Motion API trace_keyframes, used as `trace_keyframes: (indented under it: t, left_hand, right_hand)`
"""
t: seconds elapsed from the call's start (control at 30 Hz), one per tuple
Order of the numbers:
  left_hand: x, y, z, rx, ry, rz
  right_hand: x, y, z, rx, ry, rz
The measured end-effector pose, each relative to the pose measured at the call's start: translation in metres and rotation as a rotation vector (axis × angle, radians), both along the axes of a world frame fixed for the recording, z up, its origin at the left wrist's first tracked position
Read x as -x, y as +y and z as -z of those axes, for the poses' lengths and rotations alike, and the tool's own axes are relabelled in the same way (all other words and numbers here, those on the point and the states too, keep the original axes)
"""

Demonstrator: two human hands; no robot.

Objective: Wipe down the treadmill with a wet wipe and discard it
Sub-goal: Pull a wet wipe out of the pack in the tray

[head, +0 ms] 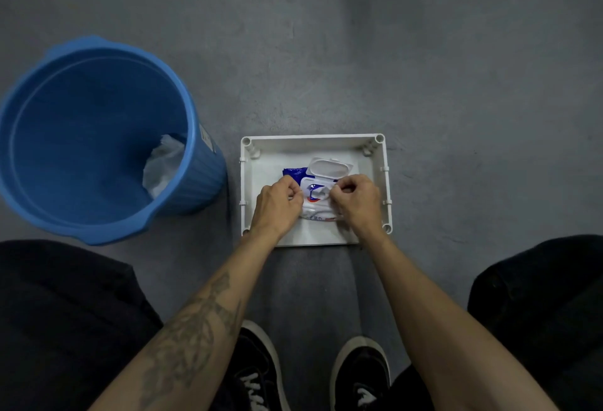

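— While the view is tipped straight down, what is seen nearest the camera?

— Two black shoes (310, 374) with pale soles are planted on the grey floor (424, 68), dark trouser legs (58, 312) are spread to either side, and both bare forearms are stretched forward between them; a tattoo (192, 329) is carried along the left one.

— And the hands?

— Both are lowered into the white tray (387, 179) set on the floor just ahead of the shoes. The left hand (279, 205) is curled, knuckles up, its fingertips pressed against the left side of the wet wipe pack (315, 195). The right hand (355, 203) is curled too, thumb and forefinger drawn together at the pack's opening; whether a wipe is actually pinched there cannot be told, as the fingertips are hidden.

— Where is the pack placed?

— Inside the tray, roughly central, flat on its base. A blue and white wrapper is seen, and the white flip lid (329, 167) is thrown open toward the far side.

— Anything beside it?

— A blue bucket (81, 136) is stood to the left, near the tray but apart from it. Something white and crumpled (163, 166) is lying inside against its right wall.

— Beyond that?

— Only bare grey floor is shown, darker toward the top edge.
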State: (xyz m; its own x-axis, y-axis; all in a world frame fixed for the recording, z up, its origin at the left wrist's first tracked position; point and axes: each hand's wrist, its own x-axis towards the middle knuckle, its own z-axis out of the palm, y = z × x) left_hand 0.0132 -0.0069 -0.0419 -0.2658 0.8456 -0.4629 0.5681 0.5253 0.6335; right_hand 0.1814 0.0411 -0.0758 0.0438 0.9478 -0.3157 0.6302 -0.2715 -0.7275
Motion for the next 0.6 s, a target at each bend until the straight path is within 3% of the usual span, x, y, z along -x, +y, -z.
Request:
trace_keyframes:
  t: [0.33,0.47,0.6]
  left_hand:
    - [0.000,-0.001,0.000,-0.022,-0.016,0.003]
    - [0.001,-0.001,0.000,-0.028,-0.014,0.012]
    - [0.000,-0.002,0.001,-0.024,-0.014,0.018]
  right_hand:
    - [-0.004,-0.016,-0.004,-0.218,-0.055,-0.518]
    - [-0.004,-0.014,0.003,-0.228,-0.145,-0.578]
    - [0.000,-0.016,0.002,-0.301,-0.162,-0.488]
